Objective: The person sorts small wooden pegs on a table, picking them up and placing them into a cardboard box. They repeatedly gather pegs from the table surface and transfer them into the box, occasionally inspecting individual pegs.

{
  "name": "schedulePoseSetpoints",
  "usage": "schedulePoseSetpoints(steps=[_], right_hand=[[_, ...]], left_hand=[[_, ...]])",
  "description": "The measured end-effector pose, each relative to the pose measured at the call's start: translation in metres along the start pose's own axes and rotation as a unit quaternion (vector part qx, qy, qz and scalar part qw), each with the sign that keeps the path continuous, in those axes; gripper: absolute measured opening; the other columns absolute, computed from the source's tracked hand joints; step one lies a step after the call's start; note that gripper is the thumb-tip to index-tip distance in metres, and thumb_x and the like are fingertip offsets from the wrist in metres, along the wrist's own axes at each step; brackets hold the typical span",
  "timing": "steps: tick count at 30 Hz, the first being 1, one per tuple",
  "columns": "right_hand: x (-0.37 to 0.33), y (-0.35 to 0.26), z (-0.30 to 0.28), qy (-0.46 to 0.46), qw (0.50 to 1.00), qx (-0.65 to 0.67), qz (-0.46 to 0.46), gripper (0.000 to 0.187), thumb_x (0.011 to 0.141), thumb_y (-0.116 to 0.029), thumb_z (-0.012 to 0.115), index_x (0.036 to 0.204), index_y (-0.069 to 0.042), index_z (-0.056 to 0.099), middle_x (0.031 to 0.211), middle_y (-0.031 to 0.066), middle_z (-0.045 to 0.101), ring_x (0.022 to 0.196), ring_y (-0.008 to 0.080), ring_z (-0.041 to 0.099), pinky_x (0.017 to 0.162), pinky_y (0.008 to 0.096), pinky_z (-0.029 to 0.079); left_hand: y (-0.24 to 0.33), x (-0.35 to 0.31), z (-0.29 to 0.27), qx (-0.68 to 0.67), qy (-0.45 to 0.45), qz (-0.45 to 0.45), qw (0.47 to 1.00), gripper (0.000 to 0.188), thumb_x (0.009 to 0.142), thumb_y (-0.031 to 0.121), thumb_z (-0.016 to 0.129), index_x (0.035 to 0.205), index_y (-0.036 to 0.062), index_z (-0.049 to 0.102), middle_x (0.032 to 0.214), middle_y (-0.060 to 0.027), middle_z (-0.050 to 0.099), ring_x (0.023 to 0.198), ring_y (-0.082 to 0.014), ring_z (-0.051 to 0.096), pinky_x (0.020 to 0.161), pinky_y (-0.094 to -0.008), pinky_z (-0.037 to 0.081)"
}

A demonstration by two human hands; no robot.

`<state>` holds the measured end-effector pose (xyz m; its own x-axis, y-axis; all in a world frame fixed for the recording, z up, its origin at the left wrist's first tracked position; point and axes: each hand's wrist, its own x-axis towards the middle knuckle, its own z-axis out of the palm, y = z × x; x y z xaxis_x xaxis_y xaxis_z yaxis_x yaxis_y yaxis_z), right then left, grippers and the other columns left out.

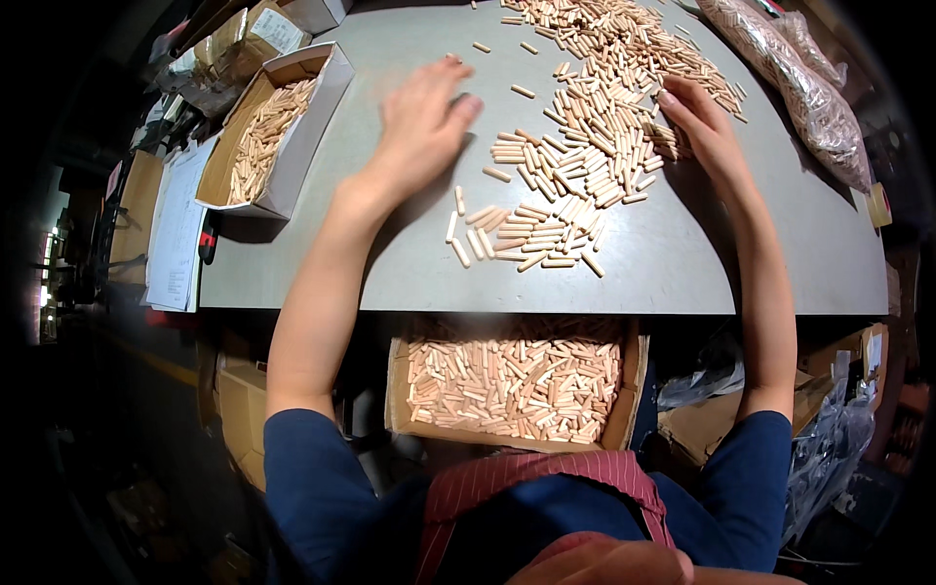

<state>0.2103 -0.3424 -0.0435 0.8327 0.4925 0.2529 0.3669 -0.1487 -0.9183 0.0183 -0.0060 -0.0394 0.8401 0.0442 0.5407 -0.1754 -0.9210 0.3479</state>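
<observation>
A loose pile of short wooden dowel pins [604, 127] spreads over the grey tabletop [390, 263]. My left hand [424, 117] is left of the pile, a little blurred, with thumb and fingers apart and nothing in it. My right hand [704, 127] rests at the pile's right edge, fingers bent and thumb apart, touching the dowels there. Some of its fingers are hidden. Closer to me, a smaller group of dowel pins [531, 234] lies partly in rows, with a few strays on its left.
Below the table's front edge, a cardboard box [395, 395] holds many dowels. A white-sided box [312, 136] of dowels stands at the left, beside papers [180, 229]. A clear plastic bag [804, 88] of dowels lies at the far right, near a tape roll [878, 205].
</observation>
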Motion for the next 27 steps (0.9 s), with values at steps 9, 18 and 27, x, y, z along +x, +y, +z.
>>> schedulePoseSetpoints(steps=[9, 18, 27], right_hand=[[-0.01, 0.0, 0.015, -0.058, 0.969, -0.218, -0.103, 0.062, 0.104, -0.045, 0.065, 0.143, 0.003, 0.055, 0.141, 0.0203, 0.058, 0.132, 0.0304, 0.057, 0.112, 0.038, 0.044], [-0.011, -0.003, 0.014, -0.061, 0.962, -0.236, -0.125, 0.06, 0.104, -0.043, 0.065, 0.14, 0.004, 0.055, 0.143, 0.0207, 0.056, 0.134, 0.0306, 0.055, 0.113, 0.0379, 0.043], [-0.016, -0.014, 0.019, -0.048, 0.967, -0.226, -0.105, 0.059, 0.103, -0.044, 0.065, 0.139, 0.003, 0.057, 0.131, 0.0198, 0.066, 0.124, 0.0301, 0.063, 0.107, 0.0385, 0.048]], left_hand=[[0.031, -0.008, -0.009, -0.076, -0.212, 0.073, 0.971, 0.081, 0.101, 0.051, 0.059, 0.161, 0.0011, 0.037, 0.166, -0.0222, 0.038, 0.158, -0.0364, 0.026, 0.128, -0.0491, 0.017], [0.032, -0.012, -0.008, -0.08, -0.232, 0.115, 0.963, 0.084, 0.1, 0.052, 0.062, 0.163, 0.0025, 0.034, 0.166, -0.0229, 0.037, 0.158, -0.0389, 0.025, 0.128, -0.0487, 0.017], [0.041, -0.005, -0.015, -0.278, -0.264, 0.012, 0.923, 0.068, 0.112, 0.043, 0.044, 0.165, 0.0041, 0.029, 0.161, -0.0194, 0.048, 0.149, -0.0312, 0.044, 0.122, -0.0405, 0.032]])
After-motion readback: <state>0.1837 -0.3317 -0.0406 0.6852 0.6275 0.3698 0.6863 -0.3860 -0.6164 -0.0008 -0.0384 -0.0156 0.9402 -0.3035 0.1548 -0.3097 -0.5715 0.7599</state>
